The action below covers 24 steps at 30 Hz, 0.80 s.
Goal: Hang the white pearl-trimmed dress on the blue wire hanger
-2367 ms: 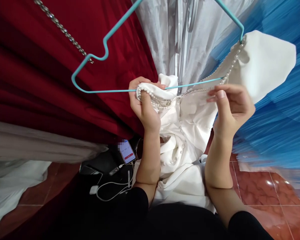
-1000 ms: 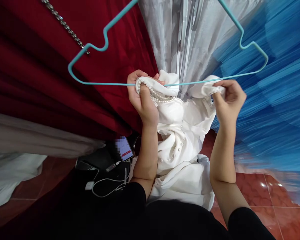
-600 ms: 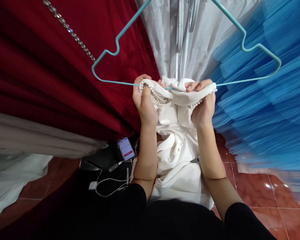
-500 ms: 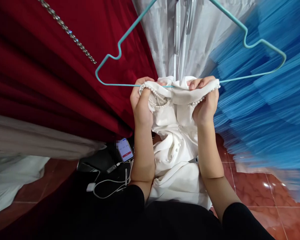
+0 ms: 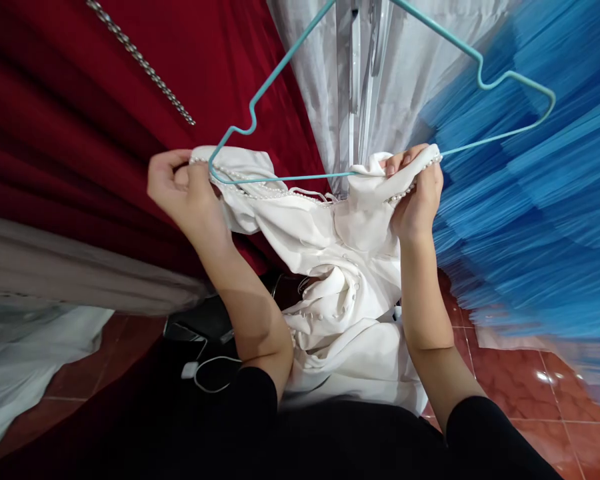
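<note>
**White garment half onto hanger: left shoulder at the wire corner, right side bunched**

Left hand (image 5: 187, 193), left of centre frame: closed, pinching the pearl-trimmed edge (image 5: 260, 193) of the white garment (image 5: 340, 267) right at the left corner of the teal wire hanger (image 5: 290, 177). The fabric there looks draped over that corner; whether it is fully seated can't be told.

Right hand (image 5: 417, 197), right of centre: closed in a fist around the other pearl-edged part of the garment, touching the hanger's bottom bar. That fabric is gathered in the grip, well short of the hanger's right corner at upper right.

Garment body hangs down between the forearms to lower centre, a row of small buttons (image 5: 347, 300) visible on it, over the person's black clothing.

Step, as a judgement: dressing the hanger, left shoulder first. Next move likely calls for the left hand to hold its corner steady while the right hand spreads its bunch along the bar towards the right corner. Light tension only, since the pearl trim could snag on the wire.

Around: red fabric (image 5: 80, 133) upper left with a metal chain (image 5: 140, 60) across it, grey curtain (image 5: 315, 67) top centre, blue pleated fabric (image 5: 530, 220) right, red tiled floor (image 5: 520, 393) lower right, white cable and charger (image 5: 200, 370) on the floor lower left of centre.
</note>
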Each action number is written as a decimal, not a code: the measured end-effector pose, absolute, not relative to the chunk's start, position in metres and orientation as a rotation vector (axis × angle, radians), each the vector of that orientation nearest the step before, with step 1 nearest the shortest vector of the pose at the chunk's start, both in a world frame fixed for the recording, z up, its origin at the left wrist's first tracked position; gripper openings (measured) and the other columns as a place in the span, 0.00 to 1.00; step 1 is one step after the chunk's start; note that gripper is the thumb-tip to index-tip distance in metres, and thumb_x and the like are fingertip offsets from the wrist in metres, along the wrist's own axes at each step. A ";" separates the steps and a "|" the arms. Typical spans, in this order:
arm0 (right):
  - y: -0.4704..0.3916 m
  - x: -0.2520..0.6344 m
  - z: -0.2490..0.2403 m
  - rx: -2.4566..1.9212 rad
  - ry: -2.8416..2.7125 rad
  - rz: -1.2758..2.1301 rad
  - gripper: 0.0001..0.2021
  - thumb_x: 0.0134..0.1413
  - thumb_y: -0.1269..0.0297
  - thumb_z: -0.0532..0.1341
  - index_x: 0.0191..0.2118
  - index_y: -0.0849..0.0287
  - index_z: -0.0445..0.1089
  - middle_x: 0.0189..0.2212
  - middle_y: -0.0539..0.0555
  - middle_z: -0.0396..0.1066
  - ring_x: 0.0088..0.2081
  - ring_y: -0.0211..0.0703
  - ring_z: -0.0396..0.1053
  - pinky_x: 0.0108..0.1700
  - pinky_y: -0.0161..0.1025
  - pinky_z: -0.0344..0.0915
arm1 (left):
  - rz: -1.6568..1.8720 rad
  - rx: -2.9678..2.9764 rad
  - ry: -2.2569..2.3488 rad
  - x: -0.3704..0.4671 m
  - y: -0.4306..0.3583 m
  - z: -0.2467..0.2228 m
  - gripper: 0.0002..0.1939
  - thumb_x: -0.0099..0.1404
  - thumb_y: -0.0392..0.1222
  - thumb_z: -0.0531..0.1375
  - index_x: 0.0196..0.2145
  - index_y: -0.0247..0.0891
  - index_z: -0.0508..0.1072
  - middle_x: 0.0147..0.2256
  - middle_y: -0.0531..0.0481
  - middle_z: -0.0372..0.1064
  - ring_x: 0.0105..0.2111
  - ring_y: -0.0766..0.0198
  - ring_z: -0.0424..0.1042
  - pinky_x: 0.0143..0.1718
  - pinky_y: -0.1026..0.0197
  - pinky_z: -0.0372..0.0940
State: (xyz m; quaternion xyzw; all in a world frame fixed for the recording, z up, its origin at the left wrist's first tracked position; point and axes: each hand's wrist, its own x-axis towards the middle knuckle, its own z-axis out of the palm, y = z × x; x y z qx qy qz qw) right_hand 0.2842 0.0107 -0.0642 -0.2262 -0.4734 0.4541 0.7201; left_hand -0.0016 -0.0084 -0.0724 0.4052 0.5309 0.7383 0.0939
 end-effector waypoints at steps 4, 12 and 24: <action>0.005 0.284 -0.061 -0.594 -1.089 0.962 0.23 0.53 0.34 0.54 0.29 0.51 0.56 0.24 0.50 0.59 0.31 0.43 0.65 0.52 0.55 0.69 | 2.335 1.449 1.370 0.001 -0.001 -0.045 0.14 0.53 0.20 0.57 0.30 0.35 0.76 0.26 0.56 0.71 0.29 0.67 0.68 0.33 0.63 0.63; 0.007 0.287 -0.063 -0.661 -1.156 0.915 0.26 0.54 0.31 0.50 0.30 0.52 0.54 0.24 0.50 0.60 0.34 0.45 0.69 0.52 0.55 0.70 | 2.323 1.465 1.439 0.003 -0.018 -0.034 0.14 0.52 0.22 0.60 0.28 0.40 0.79 0.25 0.59 0.74 0.28 0.63 0.71 0.30 0.61 0.66; 0.007 0.286 -0.066 -0.677 -1.156 0.902 0.25 0.56 0.33 0.49 0.31 0.52 0.57 0.25 0.50 0.63 0.39 0.47 0.73 0.50 0.54 0.71 | 2.208 1.613 1.406 0.039 -0.017 0.002 0.12 0.54 0.19 0.57 0.29 0.31 0.77 0.23 0.55 0.72 0.25 0.68 0.69 0.31 0.65 0.67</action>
